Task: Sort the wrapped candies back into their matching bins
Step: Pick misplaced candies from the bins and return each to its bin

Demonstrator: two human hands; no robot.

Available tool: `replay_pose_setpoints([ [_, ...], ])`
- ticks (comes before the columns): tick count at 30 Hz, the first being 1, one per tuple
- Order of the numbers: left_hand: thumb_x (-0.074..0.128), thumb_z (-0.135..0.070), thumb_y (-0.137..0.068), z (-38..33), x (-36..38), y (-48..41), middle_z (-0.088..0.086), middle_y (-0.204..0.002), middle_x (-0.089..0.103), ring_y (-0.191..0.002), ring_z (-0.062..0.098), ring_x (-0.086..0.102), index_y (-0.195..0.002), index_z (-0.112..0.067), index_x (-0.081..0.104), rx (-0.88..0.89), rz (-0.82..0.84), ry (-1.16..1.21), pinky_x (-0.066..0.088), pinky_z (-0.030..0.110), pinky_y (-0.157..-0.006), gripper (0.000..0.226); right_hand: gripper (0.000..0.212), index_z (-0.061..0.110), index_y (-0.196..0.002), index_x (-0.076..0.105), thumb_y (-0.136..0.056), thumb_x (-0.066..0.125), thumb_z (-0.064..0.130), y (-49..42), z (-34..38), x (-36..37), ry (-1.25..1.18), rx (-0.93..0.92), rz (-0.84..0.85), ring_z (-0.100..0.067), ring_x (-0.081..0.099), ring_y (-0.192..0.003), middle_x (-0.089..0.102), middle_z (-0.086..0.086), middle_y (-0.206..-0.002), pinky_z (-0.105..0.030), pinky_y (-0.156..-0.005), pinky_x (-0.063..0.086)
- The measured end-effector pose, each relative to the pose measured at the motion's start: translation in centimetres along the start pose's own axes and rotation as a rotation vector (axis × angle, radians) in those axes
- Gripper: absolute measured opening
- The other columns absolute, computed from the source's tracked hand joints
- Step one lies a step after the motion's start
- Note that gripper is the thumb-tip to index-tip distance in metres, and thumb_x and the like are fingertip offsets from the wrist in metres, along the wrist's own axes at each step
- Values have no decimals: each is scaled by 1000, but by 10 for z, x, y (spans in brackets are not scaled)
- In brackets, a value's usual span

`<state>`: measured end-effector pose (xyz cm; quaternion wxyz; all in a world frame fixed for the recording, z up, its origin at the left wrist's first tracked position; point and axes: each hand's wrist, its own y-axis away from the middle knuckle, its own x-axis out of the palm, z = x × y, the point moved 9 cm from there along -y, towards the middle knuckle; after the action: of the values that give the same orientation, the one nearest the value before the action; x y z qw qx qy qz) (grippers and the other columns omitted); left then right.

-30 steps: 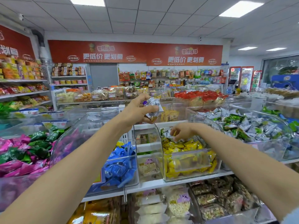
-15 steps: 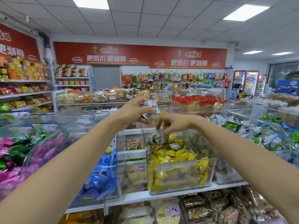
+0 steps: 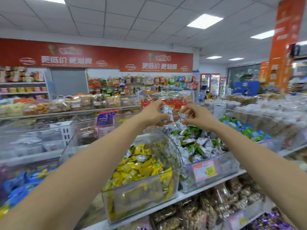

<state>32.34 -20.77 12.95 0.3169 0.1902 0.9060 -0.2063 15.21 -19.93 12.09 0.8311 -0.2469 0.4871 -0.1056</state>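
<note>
Peeking out from the curled fingers of the left hand (image 3: 152, 114), silver-white wrapped candies (image 3: 167, 113) are showing only in part, their dark print blurring past reading, up above the clear plastic bin (image 3: 227, 165) of green-and-white packets (image 3: 196, 146). The right hand (image 3: 198, 116) is pinching another crinkly foil piece (image 3: 181, 117) just beside them, half hiding it; nearer, a curved clear bin (image 3: 132, 201) is holding glossy yellow candies (image 3: 141, 168).
</note>
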Motion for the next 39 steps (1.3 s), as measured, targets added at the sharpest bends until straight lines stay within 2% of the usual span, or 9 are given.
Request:
replay_pose_setpoints([
  [4,62,-25,-92,4,22,-11,9,-135,49,-116,30,55,-136,-16,41,32,53,-156,49,45,-95,50,30,28,-117,67,-88,67,37,6,-13,20,-15,37,203,-13,61,-102,65,6,-116,-27,-84,49],
  [7,58,-26,-96,10,26,-6,6,-152,38,-135,25,42,-147,-19,35,29,121,-165,38,36,-107,57,26,27,-116,66,-92,62,36,8,-7,18,-39,25,213,-11,61,-91,68,3,-109,-26,-80,48],
  [10,58,-28,-96,6,5,8,5,-133,58,-118,20,56,-131,-18,57,60,105,-193,44,33,-100,37,27,17,-115,67,-92,62,30,1,16,-2,-67,-46,40,-8,61,-87,69,0,-105,-27,-83,51],
  [14,58,-22,-96,5,-49,34,4,-95,69,-80,9,61,-108,-10,71,120,-52,-180,46,18,-66,21,22,17,-112,69,-93,62,26,-9,76,3,-139,-175,19,-6,64,-89,70,3,-104,-22,-81,53],
  [17,60,-19,-94,25,-88,61,8,-88,72,-74,12,63,-102,-8,71,104,-174,-205,46,14,-59,18,22,15,-110,69,-93,63,26,-8,135,45,-231,-254,266,-9,69,-83,72,2,-97,-22,-74,56],
  [20,61,-24,-93,61,-114,87,4,-89,70,-83,16,64,-104,-12,72,40,-237,-318,51,26,-72,19,23,11,-113,67,-94,62,23,-4,170,113,-159,-272,562,-9,67,-85,70,5,-96,-23,-76,55],
  [25,55,-28,-97,102,-113,121,4,-117,65,-108,20,60,-122,-11,64,-99,-73,-453,45,30,-92,31,52,17,-142,45,-93,61,24,-2,158,207,232,-199,792,-21,48,-129,46,-4,-145,-31,-104,38],
  [35,54,-31,-98,96,-105,124,3,-111,67,-96,14,60,-117,-11,67,-85,27,-448,44,25,-83,31,39,9,-118,54,-83,71,11,-7,138,219,465,-148,651,-25,53,-93,56,-9,-108,-33,-75,45],
  [39,55,-28,-97,89,-106,120,-1,-96,67,-78,7,57,-116,-9,67,-58,-4,-443,42,11,-65,29,32,10,-111,58,-82,71,11,-10,142,204,361,-148,591,-22,53,-94,55,-6,-105,-29,-73,43],
])
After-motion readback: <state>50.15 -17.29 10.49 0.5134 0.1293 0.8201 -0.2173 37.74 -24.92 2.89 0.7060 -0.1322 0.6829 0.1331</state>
